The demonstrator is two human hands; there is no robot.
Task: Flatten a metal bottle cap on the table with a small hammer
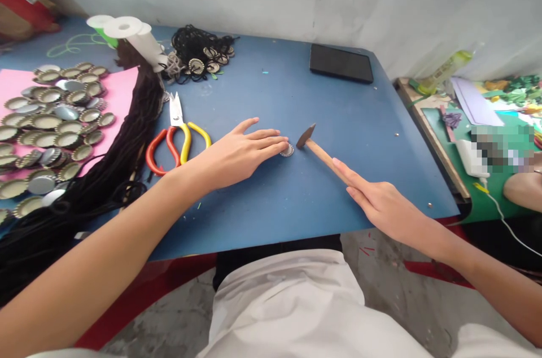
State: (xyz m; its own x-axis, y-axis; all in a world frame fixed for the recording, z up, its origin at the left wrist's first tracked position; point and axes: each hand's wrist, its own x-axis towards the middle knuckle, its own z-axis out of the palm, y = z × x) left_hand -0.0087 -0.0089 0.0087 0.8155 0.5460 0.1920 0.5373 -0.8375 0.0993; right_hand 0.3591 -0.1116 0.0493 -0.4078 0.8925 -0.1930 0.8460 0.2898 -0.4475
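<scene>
Head view
Left hand (241, 152): flat, fingers spread, fingertips pinning the bottle cap (287, 149) at table (271, 200) centre.
Right hand (383, 205): clamped on the hammer (315, 146), its head just beside the cap at 3 o'clock.
Scissors (175, 138): 9 o'clock of the left hand.

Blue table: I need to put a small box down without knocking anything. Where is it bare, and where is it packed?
Bare blue table lies near the front edge, between the two forearms, and in the stretch from the hammer toward the black tablet and right edge. The left side is crowded: bottle caps on pink paper, dark cords, scissors.
</scene>
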